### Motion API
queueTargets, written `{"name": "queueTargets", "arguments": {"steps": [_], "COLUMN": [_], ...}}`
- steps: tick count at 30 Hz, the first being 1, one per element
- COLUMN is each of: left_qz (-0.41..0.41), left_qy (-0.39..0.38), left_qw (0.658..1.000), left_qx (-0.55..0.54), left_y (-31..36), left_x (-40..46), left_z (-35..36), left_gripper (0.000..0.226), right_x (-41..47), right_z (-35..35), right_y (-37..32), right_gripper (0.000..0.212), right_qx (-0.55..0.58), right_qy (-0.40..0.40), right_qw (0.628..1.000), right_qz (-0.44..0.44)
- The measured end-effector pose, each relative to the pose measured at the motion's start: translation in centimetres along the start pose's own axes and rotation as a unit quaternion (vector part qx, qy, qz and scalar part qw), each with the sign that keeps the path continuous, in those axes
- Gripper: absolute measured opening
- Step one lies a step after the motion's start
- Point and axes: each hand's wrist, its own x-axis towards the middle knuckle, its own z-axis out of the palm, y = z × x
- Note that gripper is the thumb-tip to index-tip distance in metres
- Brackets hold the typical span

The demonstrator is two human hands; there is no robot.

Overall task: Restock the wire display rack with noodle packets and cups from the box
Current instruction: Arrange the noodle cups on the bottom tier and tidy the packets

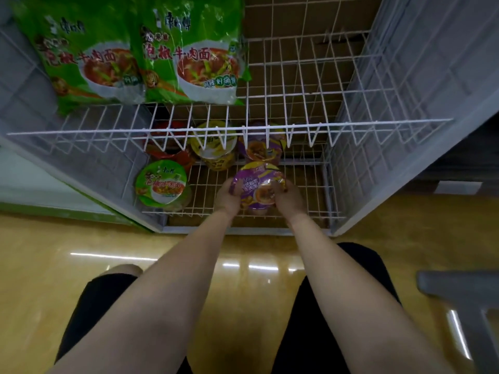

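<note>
Fingers of both hands curl around a purple noodle cup [258, 186]: the left hand [229, 197] cups its left side with the thumb lying over the edge of the lid, and the right hand [286, 197] clasps the right side with its fingers [278, 184] laid across the foil top. The cup sits low in the bottom wire shelf [310, 211] of the wire display rack [229, 128], towards the front and a little right of centre; whether its base already rests on the wires is hidden by the hands. It looks light for its bulk, with thin walls that would dent under a hard squeeze and a glossy shrink film that is likely slippery, so the two-sided hold low on the body seems wiser than pressing on the lid, which could crease or puncture. Just behind it stands a second purple cup [260, 148], with a yellow cup [214, 147] to that one's left and a red cup [167, 147] further left, partly hidden by the upper shelf's front rail. A green cup [161, 183] stands at the front left, well apart from the held one. On the shelf above, two green noodle packets [135, 55] lean side by side at the left, leaving bare wire to their right. The box is not in view. Below, a glossy yellow floor [256, 265] reflects strip lights, and a grey object [464, 298] juts in at the right.
</note>
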Motion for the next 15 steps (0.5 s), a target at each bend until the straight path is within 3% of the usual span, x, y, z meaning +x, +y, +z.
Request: {"name": "queueTargets", "arguments": {"steps": [5,10,15], "left_qz": [-0.019,0.009,0.039], "left_qy": [0.007,-0.012,-0.073], "left_qw": [1.0,1.0,0.996], "left_qx": [0.002,0.021,0.043], "left_y": [1.7,1.9,0.5], "left_x": [0.0,0.6,2.8], "left_z": [0.2,-0.3,-1.9], "left_gripper": [0.039,0.024,0.02], "right_x": [0.6,1.5,2.2], "right_z": [0.3,2.0,2.2], "right_y": [-0.7,-1.2,-0.7], "right_gripper": [0.043,0.035,0.034], "right_qx": [-0.004,-0.018,-0.03], "right_qy": [0.016,0.095,0.096], "right_qw": [1.0,0.995,0.994], "right_qz": [0.014,0.033,0.035]}}
